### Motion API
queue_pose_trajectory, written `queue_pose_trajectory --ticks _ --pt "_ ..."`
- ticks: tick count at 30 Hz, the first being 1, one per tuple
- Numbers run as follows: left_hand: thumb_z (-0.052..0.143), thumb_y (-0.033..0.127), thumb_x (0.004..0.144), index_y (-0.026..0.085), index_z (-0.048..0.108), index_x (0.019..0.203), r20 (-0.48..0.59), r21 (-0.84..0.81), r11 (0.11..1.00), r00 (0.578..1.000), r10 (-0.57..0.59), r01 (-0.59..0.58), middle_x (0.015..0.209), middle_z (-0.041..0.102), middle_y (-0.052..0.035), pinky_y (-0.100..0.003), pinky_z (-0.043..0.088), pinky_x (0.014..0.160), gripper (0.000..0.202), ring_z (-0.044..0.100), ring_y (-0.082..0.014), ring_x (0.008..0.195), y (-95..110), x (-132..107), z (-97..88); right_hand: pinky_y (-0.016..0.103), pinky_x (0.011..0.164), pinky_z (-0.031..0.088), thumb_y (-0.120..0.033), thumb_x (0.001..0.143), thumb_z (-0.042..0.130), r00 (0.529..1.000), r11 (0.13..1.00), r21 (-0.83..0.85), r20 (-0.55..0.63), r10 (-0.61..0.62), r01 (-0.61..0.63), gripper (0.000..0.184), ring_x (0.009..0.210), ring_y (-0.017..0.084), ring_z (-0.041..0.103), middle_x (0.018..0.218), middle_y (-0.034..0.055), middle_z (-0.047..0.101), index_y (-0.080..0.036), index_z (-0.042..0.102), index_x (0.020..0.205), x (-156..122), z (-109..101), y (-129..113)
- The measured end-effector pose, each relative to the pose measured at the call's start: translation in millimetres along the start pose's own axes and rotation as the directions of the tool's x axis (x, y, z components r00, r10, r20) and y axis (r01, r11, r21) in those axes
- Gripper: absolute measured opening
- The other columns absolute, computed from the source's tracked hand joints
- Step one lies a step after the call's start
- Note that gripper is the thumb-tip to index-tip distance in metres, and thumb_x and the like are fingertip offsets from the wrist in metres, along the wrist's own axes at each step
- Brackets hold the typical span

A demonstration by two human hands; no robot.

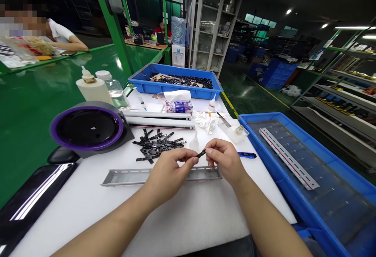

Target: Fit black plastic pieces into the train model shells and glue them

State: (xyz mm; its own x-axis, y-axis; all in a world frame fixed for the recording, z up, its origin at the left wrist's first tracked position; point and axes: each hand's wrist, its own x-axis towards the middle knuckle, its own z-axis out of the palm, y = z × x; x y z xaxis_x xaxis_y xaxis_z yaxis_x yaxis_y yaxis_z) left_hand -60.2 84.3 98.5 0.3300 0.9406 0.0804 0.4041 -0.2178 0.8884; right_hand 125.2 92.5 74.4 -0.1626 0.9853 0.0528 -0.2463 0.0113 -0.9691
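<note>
My left hand (169, 173) and my right hand (225, 160) pinch a small black plastic strip (201, 153) between their fingertips, above the white foam pad (176, 220). Just below my hands lies a grey perforated metal channel (132, 177), partly hidden behind my left hand. A loose pile of similar black strips (157, 145) sits to the left of my fingers. A small translucent squeeze bottle (194, 142) stands close behind my hands. A blue-handled utility knife (246, 155) lies to the right of my right hand.
A blue tray of black parts (175, 80) stands at the far end, and a blue tray holding a metal rail (289, 158) lies on the right. A purple-rimmed round black dish (88, 128) sits on the left. A co-worker's arm (70, 44) rests at the far left.
</note>
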Motion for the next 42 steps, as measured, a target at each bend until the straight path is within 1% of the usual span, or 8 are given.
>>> queue_pose_trajectory --ticks 5,12,16,21,25,28,33,42 --pt "0.058 0.033 0.092 0.024 0.073 0.086 0.012 -0.02 0.98 0.98 0.198 -0.198 0.085 0.072 -0.0017 -0.029 0.047 0.073 0.018 0.064 -0.0183 0.079 -1.8 -1.8 3.1 0.014 0.031 0.024 -0.027 0.064 0.077 0.957 0.91 0.313 0.185 0.223 -0.272 0.022 0.034 0.003 0.03 0.045 -0.0072 0.048 -0.016 0.058 0.062 2.4 -3.3 -5.6" --pt "0.057 0.022 0.092 0.022 0.071 0.088 -0.062 0.035 0.884 0.882 0.468 -0.466 0.083 0.072 -0.004 -0.029 0.048 0.077 0.015 0.065 -0.0171 0.08 -7.1 -5.2 10.0 0.015 0.031 0.02 -0.03 0.064 0.075 0.898 0.865 0.308 0.327 0.294 -0.395 0.023 0.034 0.002 0.021 0.043 -0.0093 0.041 -0.017 0.057 0.064 5.1 -1.4 0.9" --pt "0.055 0.028 0.093 0.022 0.07 0.087 -0.122 0.146 0.943 0.941 0.316 -0.298 0.082 0.072 -0.0026 -0.03 0.046 0.074 0.017 0.064 -0.018 0.078 -2.6 -5.9 10.0 0.021 0.04 0.029 -0.034 0.077 0.068 0.994 0.995 0.053 0.06 -0.088 0.085 0.019 0.041 0.007 0.034 0.051 -0.0058 0.046 -0.019 0.058 0.071 -4.8 2.8 3.9" --pt "0.056 0.041 0.09 0.027 0.072 0.089 -0.129 0.375 0.925 0.992 -0.009 0.057 0.082 0.074 -0.0015 -0.032 0.042 0.065 0.021 0.065 -0.0234 0.074 -14.3 8.3 -15.5 0.028 0.057 0.04 -0.021 0.085 0.06 0.81 0.694 -0.498 0.031 -0.586 0.521 0.004 0.061 0.013 0.05 0.069 0.0004 0.058 -0.02 0.063 0.082 -16.8 10.9 5.8" --pt "0.056 0.042 0.087 0.026 0.07 0.085 -0.213 0.687 0.696 0.973 -0.083 0.21 0.081 0.073 -0.0057 -0.034 0.038 0.061 0.022 0.064 -0.0301 0.076 -33.1 19.6 -35.0 0.026 0.055 0.042 -0.028 0.087 0.059 0.943 0.877 -0.408 -0.099 -0.318 0.253 0.012 0.058 0.011 0.052 0.069 0.0007 0.062 -0.019 0.062 0.081 -9.6 12.7 9.4" --pt "0.059 0.038 0.086 0.023 0.069 0.095 -0.202 0.685 0.726 0.973 0.114 0.057 0.121 0.066 -0.0097 -0.036 0.045 0.072 0.02 0.065 -0.0315 0.096 -33.7 16.8 -31.5 0.023 0.047 0.039 -0.036 0.083 0.064 0.991 0.971 -0.234 -0.108 -0.073 0.046 0.019 0.049 0.009 0.049 0.065 0.0005 0.065 -0.017 0.061 0.079 -2.4 11.1 11.4" --pt "0.054 0.019 0.091 0.023 0.059 0.108 -0.045 0.322 0.856 0.896 0.441 -0.405 0.101 0.063 -0.0038 -0.029 0.049 0.078 0.019 0.06 -0.017 0.089 -11.7 -0.6 -8.4 0.019 0.041 0.033 -0.036 0.08 0.067 0.998 0.996 -0.064 -0.015 0.068 -0.069 0.021 0.042 0.006 0.045 0.06 -0.0016 0.064 -0.017 0.061 0.074 -1.3 11.2 9.8" --pt "0.062 0.007 0.086 0.022 0.053 0.123 -0.126 0.308 0.786 0.796 0.592 -0.536 0.095 0.064 -0.0009 -0.025 0.051 0.078 0.04 0.06 -0.0124 0.085 -16.6 -0.7 2.7 0.017 0.041 0.032 -0.032 0.08 0.066 0.993 0.994 0.024 0.044 0.109 -0.111 0.018 0.042 0.005 0.045 0.055 -0.0048 0.058 -0.018 0.058 0.072 -2.3 9.5 8.0"
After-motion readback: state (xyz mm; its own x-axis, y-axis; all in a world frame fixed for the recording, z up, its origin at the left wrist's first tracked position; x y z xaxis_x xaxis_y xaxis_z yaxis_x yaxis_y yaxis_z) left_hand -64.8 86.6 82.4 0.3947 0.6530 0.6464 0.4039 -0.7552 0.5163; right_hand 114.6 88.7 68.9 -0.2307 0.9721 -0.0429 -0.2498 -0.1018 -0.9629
